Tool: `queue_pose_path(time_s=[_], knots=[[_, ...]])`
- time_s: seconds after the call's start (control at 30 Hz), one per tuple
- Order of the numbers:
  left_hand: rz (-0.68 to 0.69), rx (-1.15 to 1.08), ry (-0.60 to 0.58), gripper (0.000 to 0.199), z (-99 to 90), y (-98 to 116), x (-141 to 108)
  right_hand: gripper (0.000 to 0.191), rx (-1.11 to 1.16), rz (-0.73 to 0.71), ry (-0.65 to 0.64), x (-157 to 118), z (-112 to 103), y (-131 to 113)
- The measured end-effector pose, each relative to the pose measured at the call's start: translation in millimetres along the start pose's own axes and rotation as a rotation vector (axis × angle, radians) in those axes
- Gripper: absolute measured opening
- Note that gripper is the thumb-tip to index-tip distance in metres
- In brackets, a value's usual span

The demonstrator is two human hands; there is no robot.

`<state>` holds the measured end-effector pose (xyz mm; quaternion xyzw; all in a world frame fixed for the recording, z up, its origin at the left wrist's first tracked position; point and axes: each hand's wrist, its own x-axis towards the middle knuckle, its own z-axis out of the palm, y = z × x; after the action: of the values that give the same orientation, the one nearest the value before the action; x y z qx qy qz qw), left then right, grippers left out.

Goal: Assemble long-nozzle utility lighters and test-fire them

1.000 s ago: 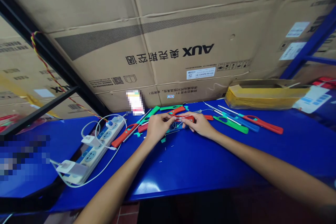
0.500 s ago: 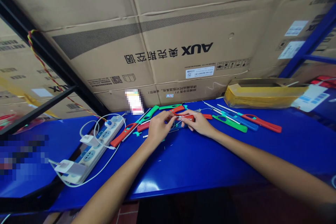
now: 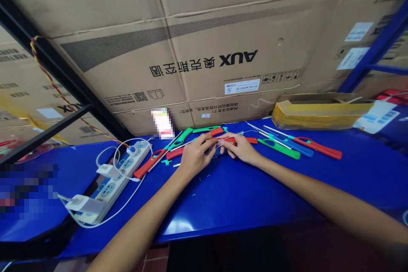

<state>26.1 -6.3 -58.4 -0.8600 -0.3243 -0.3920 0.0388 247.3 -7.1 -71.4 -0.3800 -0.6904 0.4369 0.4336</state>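
Both hands meet at the frame's centre: I see the left hand (image 3: 198,153) and right hand (image 3: 241,149) pinching a thin white wire (image 3: 227,137), much of it lost among fingers that also partly cover a red handle (image 3: 232,140). Left of centre, a bright panel (image 3: 163,123) is pixelated. Right, I can't make out what the yellow-taped carton (image 3: 318,120) holds.

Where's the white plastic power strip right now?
Head view, left side: the white plastic power strip lies slantwise on the blue tabletop, just left of a red plastic handle.
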Motion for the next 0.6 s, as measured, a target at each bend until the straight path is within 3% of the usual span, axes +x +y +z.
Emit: queue_pose_path(time_s=[0.2, 0.47, 0.6], knots=[[0.056, 0.046, -0.041, 0.024, -2.3, -7.8, -0.3, 0.044, 0.025, 0.013, -0.025, 0.1, -0.1, 2.5], [0.138, 0.185, -0.058, 0.024, -5.6, -3.1, 0.4, 0.044, 0.026, -0.006, -0.011, -3.1, 0.7, 2.9], [0.125, 0.125, -0.067, 0.026, -6.9, -7.2, 0.9, 0.043, 0.022, -0.016, -0.018, -3.4, 0.3, 3.7]])
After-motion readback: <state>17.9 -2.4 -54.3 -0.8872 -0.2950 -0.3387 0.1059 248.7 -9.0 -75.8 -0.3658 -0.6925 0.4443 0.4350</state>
